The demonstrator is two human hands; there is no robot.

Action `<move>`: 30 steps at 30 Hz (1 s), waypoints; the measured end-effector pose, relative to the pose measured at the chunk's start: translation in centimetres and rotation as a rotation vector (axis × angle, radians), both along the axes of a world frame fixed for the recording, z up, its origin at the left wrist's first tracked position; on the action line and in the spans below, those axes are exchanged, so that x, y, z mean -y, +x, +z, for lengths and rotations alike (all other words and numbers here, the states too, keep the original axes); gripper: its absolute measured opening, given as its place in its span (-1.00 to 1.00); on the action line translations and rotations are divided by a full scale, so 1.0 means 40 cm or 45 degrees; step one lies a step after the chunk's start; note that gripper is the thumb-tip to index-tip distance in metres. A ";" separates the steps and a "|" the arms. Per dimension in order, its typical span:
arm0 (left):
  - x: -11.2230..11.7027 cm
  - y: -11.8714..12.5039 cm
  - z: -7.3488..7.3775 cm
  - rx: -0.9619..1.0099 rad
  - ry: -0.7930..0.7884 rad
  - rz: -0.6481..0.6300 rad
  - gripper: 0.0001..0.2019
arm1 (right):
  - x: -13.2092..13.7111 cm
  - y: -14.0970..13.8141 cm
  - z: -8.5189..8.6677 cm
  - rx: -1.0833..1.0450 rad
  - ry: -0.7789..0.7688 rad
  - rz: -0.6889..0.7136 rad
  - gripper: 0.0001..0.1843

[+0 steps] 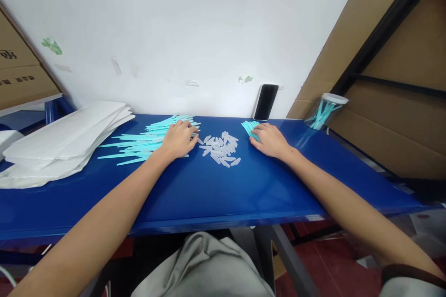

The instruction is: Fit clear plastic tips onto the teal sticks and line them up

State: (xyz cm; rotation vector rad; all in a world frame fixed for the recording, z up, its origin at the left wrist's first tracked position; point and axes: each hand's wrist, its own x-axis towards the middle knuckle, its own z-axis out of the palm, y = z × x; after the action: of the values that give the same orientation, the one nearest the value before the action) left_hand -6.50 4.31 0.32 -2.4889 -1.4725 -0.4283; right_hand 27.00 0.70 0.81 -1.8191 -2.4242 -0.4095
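Note:
A loose spread of thin turquoise plastic sticks [139, 141] lies on the blue table [223, 190], left of centre. My left hand [179, 139] rests palm down on the right end of that spread, fingers curled over the sticks. Between my hands is a small heap of clear plastic caps [221, 146]. My right hand [270, 140] lies on the table with its fingers closed around a short bundle of turquoise sticks [250, 127], whose ends fan out past the fingertips.
A stack of white sheets [62, 141] covers the table's left end. A dark phone [265, 102] leans on the white wall. A clear jar of turquoise sticks [325, 111] lies tilted at the right, beside cardboard panels [400, 83].

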 end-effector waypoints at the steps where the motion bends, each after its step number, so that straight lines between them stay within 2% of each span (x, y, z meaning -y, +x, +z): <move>1: 0.001 0.000 0.000 -0.006 -0.002 0.004 -0.58 | -0.001 0.001 0.000 -0.001 0.006 -0.008 -0.50; 21: 0.001 0.001 0.003 0.018 -0.013 0.010 -0.61 | 0.002 0.007 0.007 -0.010 -0.015 -0.051 -0.46; 25: 0.002 -0.004 0.008 -0.032 0.026 0.077 -0.58 | 0.003 0.007 0.010 -0.009 -0.021 -0.056 -0.45; 30: -0.003 -0.026 0.014 -0.021 -0.003 0.256 -0.49 | 0.004 0.008 0.013 -0.019 -0.017 -0.054 -0.44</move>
State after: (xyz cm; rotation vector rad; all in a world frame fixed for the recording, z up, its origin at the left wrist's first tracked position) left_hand -7.55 4.42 0.89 -2.3093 -1.6962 -0.3676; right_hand 27.32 0.53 1.33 -1.8751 -2.3881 -0.3824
